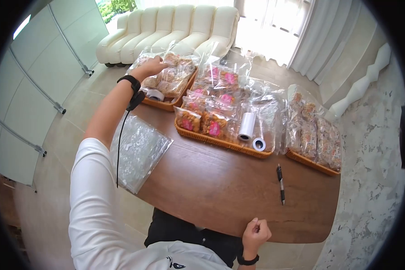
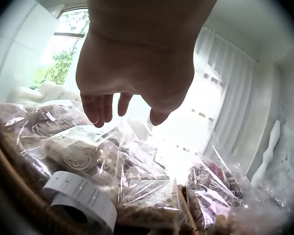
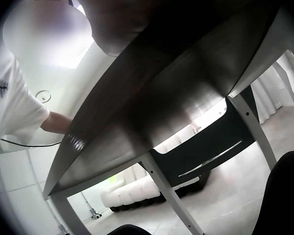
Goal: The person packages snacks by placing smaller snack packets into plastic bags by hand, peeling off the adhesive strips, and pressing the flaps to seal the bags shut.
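The left hand (image 1: 150,67) is stretched out over the basket (image 1: 167,107) farthest to the person's left. Its fingers hang down, part bent, with a clear gap between the thumb and the rest; it seems to have hold of nothing. The packets (image 1: 166,84) in clear film lie right below it, filling most of that basket; whether the fingertips touch the film, I cannot tell. A label roll (image 2: 81,198) sits among them, on the body side of the hand.

The right hand (image 1: 256,233) is at the table (image 1: 202,175) edge, close to the body, fingers curled in and nothing seen in them. A pen (image 1: 281,184) lies beyond it. To the left hand's right stand 2 more baskets: a middle basket (image 1: 225,144) with pink-labelled packs (image 1: 215,123) and 2 more rolls (image 1: 247,127), then a far basket (image 1: 312,163) of wrapped rows. Back toward the body from the left hand lies a stack of clear bags (image 1: 141,150).

To pick well here, I would come straight down on 1 packet and take it by the loose film rather than squeeze what is inside, which may crumble. The film looks slick and overlapping, so a neighbour could ride up too; parting the bags first should help. A high lift would spare the label roll a knock on the way back.
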`<action>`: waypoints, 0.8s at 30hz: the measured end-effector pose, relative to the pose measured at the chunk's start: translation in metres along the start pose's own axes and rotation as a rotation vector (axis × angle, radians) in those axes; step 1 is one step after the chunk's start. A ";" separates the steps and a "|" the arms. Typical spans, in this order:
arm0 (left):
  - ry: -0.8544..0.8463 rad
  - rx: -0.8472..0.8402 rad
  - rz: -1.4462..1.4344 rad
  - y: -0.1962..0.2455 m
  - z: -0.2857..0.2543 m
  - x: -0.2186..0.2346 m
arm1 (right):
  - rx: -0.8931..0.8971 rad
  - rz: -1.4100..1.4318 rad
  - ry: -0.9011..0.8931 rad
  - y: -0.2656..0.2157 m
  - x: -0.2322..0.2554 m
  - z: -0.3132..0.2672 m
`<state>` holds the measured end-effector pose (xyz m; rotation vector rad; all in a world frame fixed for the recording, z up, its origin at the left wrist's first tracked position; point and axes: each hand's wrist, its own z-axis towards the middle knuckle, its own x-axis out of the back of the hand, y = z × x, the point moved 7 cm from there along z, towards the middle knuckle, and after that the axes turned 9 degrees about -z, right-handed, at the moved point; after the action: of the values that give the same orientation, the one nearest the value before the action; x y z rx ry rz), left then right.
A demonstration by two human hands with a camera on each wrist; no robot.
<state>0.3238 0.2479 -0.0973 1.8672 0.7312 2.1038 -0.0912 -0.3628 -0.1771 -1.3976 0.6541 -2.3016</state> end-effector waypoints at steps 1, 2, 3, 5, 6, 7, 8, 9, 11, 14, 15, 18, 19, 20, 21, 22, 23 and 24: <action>-0.021 0.040 -0.024 -0.002 0.009 -0.005 | 0.011 0.001 0.020 0.002 -0.001 0.001; 0.031 0.072 -0.038 0.001 0.013 -0.004 | 0.015 -0.009 -0.001 0.003 -0.003 0.000; 0.100 0.093 -0.012 -0.007 0.028 -0.007 | 0.012 -0.018 -0.028 0.005 -0.004 -0.002; 0.166 0.100 0.030 -0.026 0.057 -0.009 | -0.020 -0.019 -0.030 0.008 -0.006 -0.005; 0.156 0.166 -0.007 -0.034 0.069 -0.009 | -0.047 -0.029 -0.036 0.009 -0.005 -0.005; 0.148 0.230 -0.047 -0.038 0.079 -0.008 | 0.164 -0.031 0.082 -0.022 0.011 0.015; 0.147 0.215 -0.042 -0.029 0.084 -0.006 | 0.154 -0.030 0.094 -0.022 0.011 0.016; 0.104 0.233 0.035 -0.025 0.085 -0.006 | 0.138 -0.035 0.078 -0.019 0.010 0.013; 0.077 0.240 0.102 -0.031 0.098 -0.010 | 0.123 -0.033 0.068 -0.016 0.007 0.012; 0.121 0.204 0.169 -0.048 0.115 -0.018 | 0.144 -0.036 0.086 -0.019 0.007 0.013; 0.127 0.205 0.165 -0.055 0.118 -0.022 | 0.151 -0.036 0.089 -0.020 0.007 0.014; 0.196 0.038 0.146 -0.055 0.118 -0.028 | 0.145 -0.050 0.068 -0.019 0.008 0.011; 0.265 -0.018 0.082 -0.049 0.113 -0.020 | 0.137 -0.051 0.055 -0.017 0.006 0.011; 0.332 -0.072 0.018 -0.043 0.106 -0.013 | 0.129 -0.053 0.040 -0.016 0.005 0.009; 0.332 -0.067 0.014 -0.040 0.100 -0.009 | 0.134 -0.057 0.037 -0.016 0.005 0.009; 0.361 -0.110 -0.088 -0.034 0.093 0.001 | 0.153 -0.072 0.055 -0.018 0.006 0.009; 0.393 -0.152 -0.190 -0.027 0.085 0.010 | 0.174 -0.087 0.073 -0.020 0.006 0.010; 0.397 -0.146 -0.193 -0.022 0.076 0.014 | 0.181 -0.087 0.070 -0.020 0.007 0.009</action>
<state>0.3927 0.2895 -0.0921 1.2639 0.7775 2.3508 -0.0878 -0.3516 -0.1572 -1.2912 0.3989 -2.4187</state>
